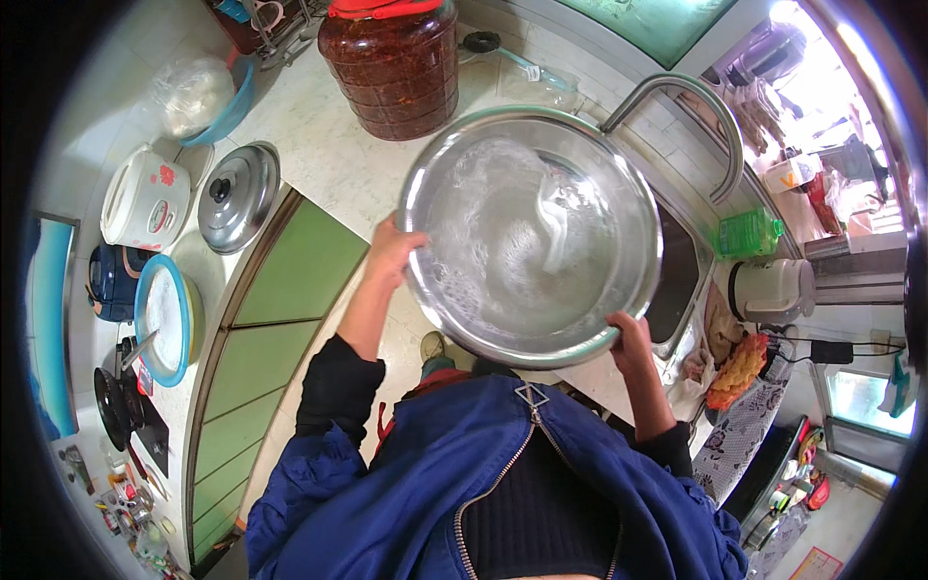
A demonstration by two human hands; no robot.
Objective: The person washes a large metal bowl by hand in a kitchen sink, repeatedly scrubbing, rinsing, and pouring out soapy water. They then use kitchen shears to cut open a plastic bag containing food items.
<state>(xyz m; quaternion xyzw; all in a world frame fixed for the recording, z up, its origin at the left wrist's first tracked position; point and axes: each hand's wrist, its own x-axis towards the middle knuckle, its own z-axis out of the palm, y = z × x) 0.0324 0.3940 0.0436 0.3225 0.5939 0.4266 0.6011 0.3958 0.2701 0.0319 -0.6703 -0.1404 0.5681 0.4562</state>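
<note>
A large round stainless steel basin (453, 319) is held up before me by its rim, with clear, stirred-looking liquid in it that seems to be water. On the basin's left side, my left hand (394, 250) grips the rim, thumb over the top edge. My right hand (629, 337) holds the rim at the lower right. The fingers of both hands are partly hidden under the basin. Behind the basin's right side, a dark sink (674, 272) is partly covered, and a curved metal faucet (732, 138) arches at its upper right.
A brown lidded barrel (391, 80) stands on the counter (326, 167) beyond the basin. To the left are a metal pot lid (239, 199), a white rice cooker (141, 199) and a blue-rimmed bowl (163, 319). A green bottle (748, 233) stands right of the sink.
</note>
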